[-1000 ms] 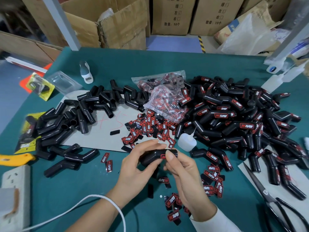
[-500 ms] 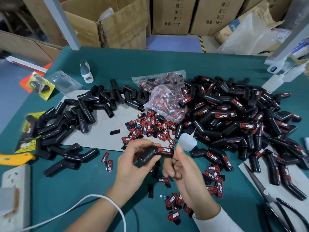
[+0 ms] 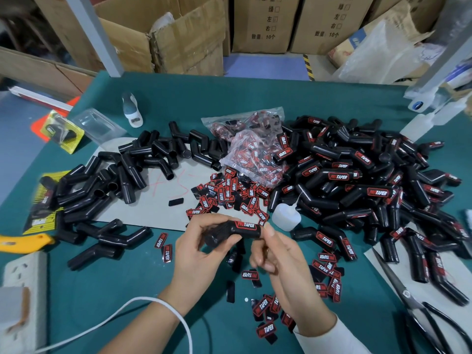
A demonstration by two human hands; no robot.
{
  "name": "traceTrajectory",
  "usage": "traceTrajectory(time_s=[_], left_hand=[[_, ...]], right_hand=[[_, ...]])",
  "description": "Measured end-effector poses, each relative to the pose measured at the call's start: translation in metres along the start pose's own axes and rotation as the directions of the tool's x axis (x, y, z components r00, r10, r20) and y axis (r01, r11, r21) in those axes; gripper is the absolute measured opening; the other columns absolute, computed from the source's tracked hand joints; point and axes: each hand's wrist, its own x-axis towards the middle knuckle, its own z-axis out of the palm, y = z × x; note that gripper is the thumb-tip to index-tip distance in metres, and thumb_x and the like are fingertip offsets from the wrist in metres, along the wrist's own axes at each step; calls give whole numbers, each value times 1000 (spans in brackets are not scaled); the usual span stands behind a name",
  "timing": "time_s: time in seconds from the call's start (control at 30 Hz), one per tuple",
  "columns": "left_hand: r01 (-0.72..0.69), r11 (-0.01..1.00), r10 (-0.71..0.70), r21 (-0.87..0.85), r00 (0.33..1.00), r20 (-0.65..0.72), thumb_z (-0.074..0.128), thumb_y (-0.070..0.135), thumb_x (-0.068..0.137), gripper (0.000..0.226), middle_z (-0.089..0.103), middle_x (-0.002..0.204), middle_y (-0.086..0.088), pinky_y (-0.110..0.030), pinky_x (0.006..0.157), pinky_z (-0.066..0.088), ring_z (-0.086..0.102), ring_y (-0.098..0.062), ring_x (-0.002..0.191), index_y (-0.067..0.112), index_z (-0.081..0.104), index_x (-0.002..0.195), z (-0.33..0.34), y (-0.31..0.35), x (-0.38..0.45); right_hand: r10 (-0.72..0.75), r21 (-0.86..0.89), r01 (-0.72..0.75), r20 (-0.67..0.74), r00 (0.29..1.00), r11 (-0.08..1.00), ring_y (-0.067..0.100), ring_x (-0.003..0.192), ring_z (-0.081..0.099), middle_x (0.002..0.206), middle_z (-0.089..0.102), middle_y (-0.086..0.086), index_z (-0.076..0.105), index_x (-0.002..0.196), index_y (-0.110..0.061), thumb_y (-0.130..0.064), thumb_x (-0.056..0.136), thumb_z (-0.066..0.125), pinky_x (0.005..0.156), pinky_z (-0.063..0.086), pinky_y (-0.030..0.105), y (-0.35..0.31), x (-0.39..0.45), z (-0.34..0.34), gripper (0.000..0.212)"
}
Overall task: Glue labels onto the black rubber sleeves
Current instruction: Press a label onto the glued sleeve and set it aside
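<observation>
If I ease my grip too soon, the label (image 3: 245, 225) may lift at an edge or creep crooked on the curved rubber, since the glue is likely still wet; squeezed-out glue could also stick my fingertips to it. My left hand (image 3: 196, 254) has its fingers curled round the black rubber sleeve (image 3: 229, 232), gripping its ribbed end, label facing up. My right hand (image 3: 278, 261) sits just beside the sleeve's labelled end, fingers loosely curled with the thumb tip (image 3: 268, 229) touching that end; I cannot tell whether it holds anything. The glue bottle (image 3: 286, 217) stands just beyond my right fingers on the desk (image 3: 115, 290).
</observation>
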Motion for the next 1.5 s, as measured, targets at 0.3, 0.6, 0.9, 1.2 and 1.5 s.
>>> traceTrajectory(time_s=[0.3, 0.6, 0.9, 1.2, 1.5], left_hand=[[-225, 964, 239, -139, 967, 90, 73, 15, 97, 36, 70, 130, -6, -33, 101, 54, 67, -32, 121, 27, 55, 126, 2, 0, -4], [-162, 930, 123, 330, 983, 135, 63, 15, 98, 34, 56, 143, 7, -33, 117, 38, 51, -16, 138, 32, 64, 128, -11, -16, 22], [-34, 879, -19, 475, 994, 107, 65, 3, 97, 30, 56, 133, 11, -37, 104, 49, 49, -16, 131, 26, 73, 115, -25, -36, 36], [-59, 665, 85, 744, 996, 3, 71, 0, 91, 26, 58, 131, -4, -30, 112, 33, 49, -29, 126, 16, 74, 111, -66, -42, 58], [-56, 248, -27, 967, 998, 65, 62, 2, 94, 53, 43, 158, -16, -57, 111, 37, 42, -44, 139, 15, 56, 145, -78, -51, 82]], right_hand=[[-438, -143, 418, -168, 883, 897, 27, 90, 72, 111, 71, 10, 69, 100, -29, -34, 84, 86, 76, 61, 36, -13, -8, 12, 24], [-775, -612, 487, -397, 492, 623, 29, 102, 64, 121, 58, 9, 68, 126, -32, -20, 104, 65, 83, 60, 31, -54, 6, -76, 25], [-822, -968, 19, -202, 533, 250, 31, 117, 55, 123, 63, 10, 71, 124, -13, -17, 97, 75, 104, 26, 8, -52, 23, -115, 28], [-969, -924, 382, 80, 234, 16, 17, 106, 56, 113, 56, 10, 67, 121, -8, 3, 91, 77, 86, 49, 35, -33, 9, -66, 34], [-681, -776, 611, 532, 503, -155, 21, 98, 59, 117, 55, -1, 62, 131, -19, 19, 68, 78, 79, 54, 31, 12, 14, -7, 75]])
